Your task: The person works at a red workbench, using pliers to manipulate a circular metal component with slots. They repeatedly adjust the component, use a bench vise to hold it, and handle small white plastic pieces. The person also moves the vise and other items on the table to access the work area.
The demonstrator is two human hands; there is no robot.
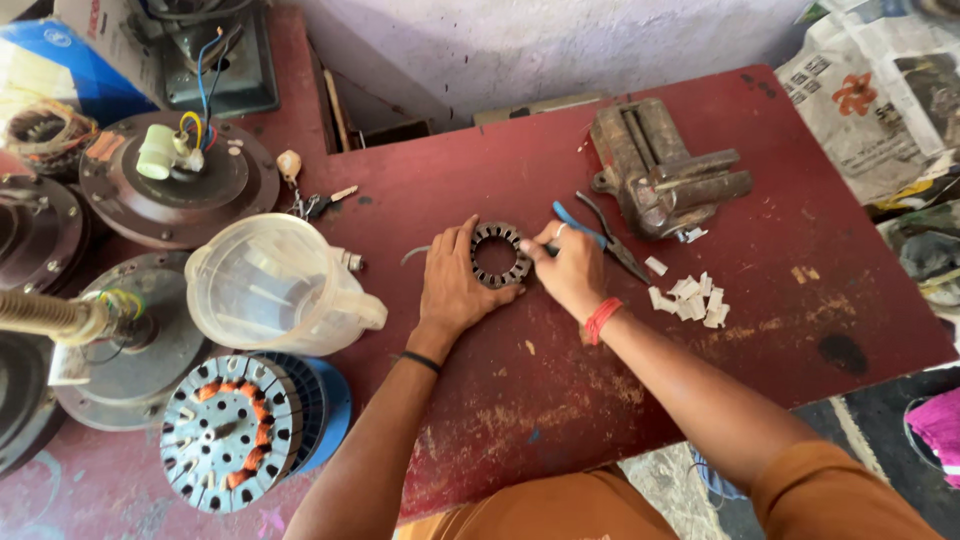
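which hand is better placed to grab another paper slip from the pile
Right, probably. The right hand is on the side of the white slips, while the left hand lies flat, steadying the metal stator ring.

Both forearms are bare. Left hand [452, 290]: thin black band [420, 361] at the wrist. Right hand [570, 272]: red thread band [601, 320] at the wrist, pale ring [561, 230] on one finger. Orange-brown garment [830, 495] covers the near right shoulder and torso.
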